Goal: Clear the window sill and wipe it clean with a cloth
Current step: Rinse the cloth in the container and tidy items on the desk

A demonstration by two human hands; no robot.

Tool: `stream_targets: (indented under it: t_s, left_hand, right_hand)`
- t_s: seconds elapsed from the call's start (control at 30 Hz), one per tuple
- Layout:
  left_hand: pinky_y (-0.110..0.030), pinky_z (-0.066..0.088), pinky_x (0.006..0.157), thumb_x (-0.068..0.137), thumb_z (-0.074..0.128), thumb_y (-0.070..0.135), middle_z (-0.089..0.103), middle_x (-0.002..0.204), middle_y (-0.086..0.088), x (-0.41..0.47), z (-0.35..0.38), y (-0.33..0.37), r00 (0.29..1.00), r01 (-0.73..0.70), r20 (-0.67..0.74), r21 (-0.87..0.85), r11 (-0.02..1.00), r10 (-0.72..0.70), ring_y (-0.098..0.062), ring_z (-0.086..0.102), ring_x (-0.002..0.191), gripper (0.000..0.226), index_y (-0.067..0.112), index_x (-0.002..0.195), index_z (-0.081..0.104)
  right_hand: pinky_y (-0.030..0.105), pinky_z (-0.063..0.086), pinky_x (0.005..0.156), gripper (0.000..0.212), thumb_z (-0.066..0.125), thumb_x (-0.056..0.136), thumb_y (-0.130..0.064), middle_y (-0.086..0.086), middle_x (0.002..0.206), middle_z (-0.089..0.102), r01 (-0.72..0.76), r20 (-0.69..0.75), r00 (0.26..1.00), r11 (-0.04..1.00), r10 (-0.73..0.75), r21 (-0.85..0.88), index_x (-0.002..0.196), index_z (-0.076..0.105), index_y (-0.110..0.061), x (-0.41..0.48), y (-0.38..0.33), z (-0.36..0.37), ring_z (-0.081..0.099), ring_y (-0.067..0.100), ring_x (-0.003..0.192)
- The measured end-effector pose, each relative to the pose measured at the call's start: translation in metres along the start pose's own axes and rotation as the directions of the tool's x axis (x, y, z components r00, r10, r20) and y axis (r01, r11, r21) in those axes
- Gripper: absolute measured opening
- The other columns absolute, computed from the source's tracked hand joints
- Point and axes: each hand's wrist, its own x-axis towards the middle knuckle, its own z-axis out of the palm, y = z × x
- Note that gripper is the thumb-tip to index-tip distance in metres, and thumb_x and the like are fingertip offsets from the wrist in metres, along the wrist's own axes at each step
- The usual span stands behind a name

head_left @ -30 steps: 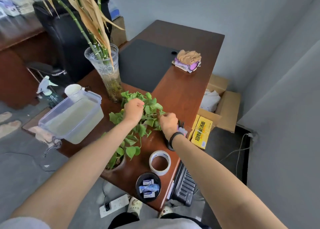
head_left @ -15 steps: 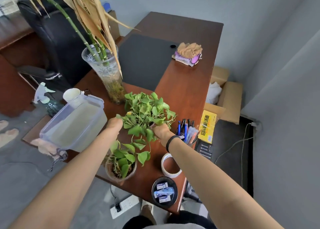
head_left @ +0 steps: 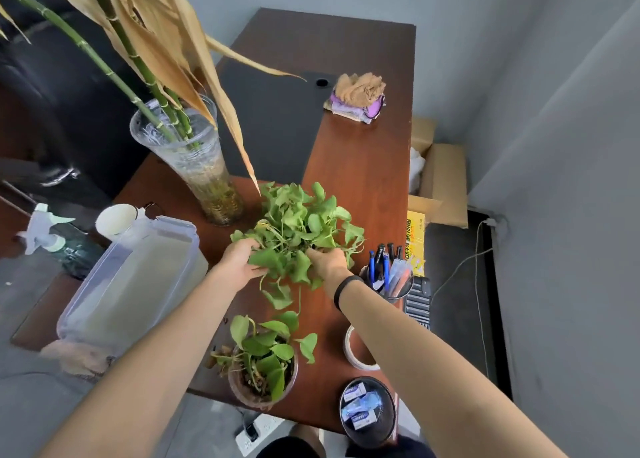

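The left hand [head_left: 239,260] and right hand [head_left: 327,262] clasp the leafy plant [head_left: 298,222] from opposite sides, probably to keep it upright above the desk [head_left: 363,166].

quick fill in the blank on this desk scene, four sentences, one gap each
1. The clear vase holds ____ stalks.
2. The left hand and right hand grip the larger pothos, whose leaves are ____.
3. The crumpled cloths lie at the ____ end of the desk.
4. The right wristband is ____.
Missing words: bamboo, green, far, black.
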Motion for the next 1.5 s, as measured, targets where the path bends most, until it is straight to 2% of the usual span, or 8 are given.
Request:
stream_targets:
  t_s: [0.13,0.4,0.53,0.63,0.8,0.9,1.33,1.5]
  left_hand:
    - [-0.042,0.053,0.075,0.088,0.045,0.010,0.069,0.081,-0.010,0.011,0.004,0.018,0.996,-0.055,0.077,0.000,0.998,0.055,-0.024,0.068,0.067,0.020,0.011,0.100,0.060]
    - [-0.048,0.047,0.087,0.092,0.036,0.029,0.064,0.107,-0.013,0.022,0.029,0.053,0.937,-0.149,0.287,-0.186,0.971,0.198,-0.032,0.062,0.102,0.032,0.016,0.116,0.054]
    - [-0.041,0.050,0.083,0.093,0.036,0.012,0.067,0.099,-0.011,0.031,0.063,0.065,0.950,-0.194,0.215,-0.168,0.966,0.228,-0.028,0.063,0.096,0.027,0.014,0.109,0.058]
    - [-0.038,0.050,0.073,0.093,0.036,0.002,0.068,0.082,-0.010,0.044,0.090,0.065,0.976,-0.126,0.180,-0.001,0.992,0.124,-0.025,0.062,0.080,0.028,0.006,0.111,0.057]
    - [-0.047,0.052,0.081,0.097,0.048,0.019,0.065,0.102,-0.015,0.050,0.131,0.066,0.945,-0.129,0.313,0.077,0.989,0.099,-0.029,0.065,0.090,0.022,0.011,0.116,0.056]
    - [-0.050,0.051,0.088,0.095,0.051,0.019,0.067,0.110,-0.014,0.060,0.146,0.067,0.948,-0.125,0.303,0.080,0.989,0.096,-0.030,0.066,0.099,0.024,0.012,0.117,0.058]
    - [-0.041,0.052,0.085,0.094,0.047,0.015,0.066,0.102,-0.011,0.127,0.164,0.082,0.992,-0.067,0.103,0.006,0.998,0.066,-0.024,0.065,0.077,0.023,0.010,0.113,0.058]
    - [-0.039,0.053,0.080,0.094,0.051,0.020,0.067,0.105,-0.010,0.136,0.187,0.096,0.981,-0.084,0.171,-0.074,0.994,0.095,-0.025,0.066,0.086,0.023,0.013,0.114,0.060]
  right_hand:
    - [0.034,0.048,0.096,0.035,0.063,0.087,-0.025,0.005,0.110,0.063,0.030,-0.082,0.996,0.998,-0.026,0.054,0.111,0.059,0.001,0.008,-0.019,0.000,0.060,0.025,0.107]
    - [0.043,0.052,0.090,0.025,0.074,0.077,-0.021,0.015,0.103,0.068,0.047,-0.148,0.989,0.958,-0.005,0.283,0.091,0.064,-0.002,0.028,-0.063,-0.027,0.065,0.031,0.098]
    - [0.044,0.052,0.090,0.015,0.073,0.078,-0.017,0.017,0.101,0.068,0.069,-0.171,0.985,0.933,-0.008,0.353,0.075,0.060,-0.008,0.043,-0.084,-0.046,0.066,0.033,0.096]
    - [0.043,0.050,0.093,0.018,0.068,0.084,-0.017,0.017,0.109,0.065,0.072,-0.178,0.984,0.929,-0.007,0.362,0.092,0.064,-0.002,0.045,-0.098,-0.066,0.063,0.033,0.103]
    - [0.040,0.051,0.091,0.027,0.066,0.085,-0.018,0.012,0.099,0.063,0.040,-0.188,0.982,0.928,0.033,0.372,0.106,0.063,-0.001,0.063,-0.102,-0.086,0.062,0.029,0.097]
    - [0.044,0.053,0.089,0.025,0.068,0.082,-0.021,0.011,0.092,0.063,0.008,-0.189,0.980,0.927,0.068,0.376,0.098,0.061,-0.003,0.072,-0.101,-0.083,0.064,0.030,0.092]
    - [0.043,0.049,0.086,0.022,0.064,0.086,-0.016,0.013,0.090,0.063,0.011,-0.104,0.994,0.938,0.027,0.346,0.103,0.063,-0.002,0.134,-0.115,-0.069,0.061,0.030,0.091]
    - [0.047,0.046,0.099,0.022,0.060,0.089,-0.012,0.019,0.116,0.064,0.040,-0.142,0.990,0.897,0.025,0.440,0.108,0.063,-0.002,0.157,-0.134,-0.082,0.060,0.035,0.108]
